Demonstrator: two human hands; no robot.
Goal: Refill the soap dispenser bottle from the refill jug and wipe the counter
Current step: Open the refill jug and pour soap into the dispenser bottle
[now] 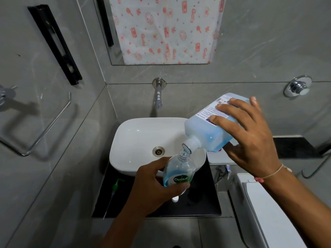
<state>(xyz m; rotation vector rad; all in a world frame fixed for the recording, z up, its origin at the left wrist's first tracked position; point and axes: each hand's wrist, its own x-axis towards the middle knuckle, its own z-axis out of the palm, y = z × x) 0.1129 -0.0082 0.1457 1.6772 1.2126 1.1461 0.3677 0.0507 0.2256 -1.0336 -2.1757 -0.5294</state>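
Note:
My left hand [154,187] grips a clear Dettol soap dispenser bottle [179,170], pump off, tilted over the front right rim of the white basin [136,140]. My right hand [250,140] holds the translucent refill jug [206,129] of blue soap, tipped down to the left. Its white spout [190,144] sits just above the bottle's open neck. Blue liquid fills the lower part of the bottle. The green pump head with its long tube [113,192] lies on the black counter [206,203] at the left. A small white cap [175,199] lies on the counter below the bottle.
A chrome wall tap [158,97] juts out above the basin. A towel ring [44,126] hangs on the left wall. A white toilet tank [265,212] stands at the right, with a chrome valve [223,171] beside it. A patterned cloth [166,29] covers the mirror.

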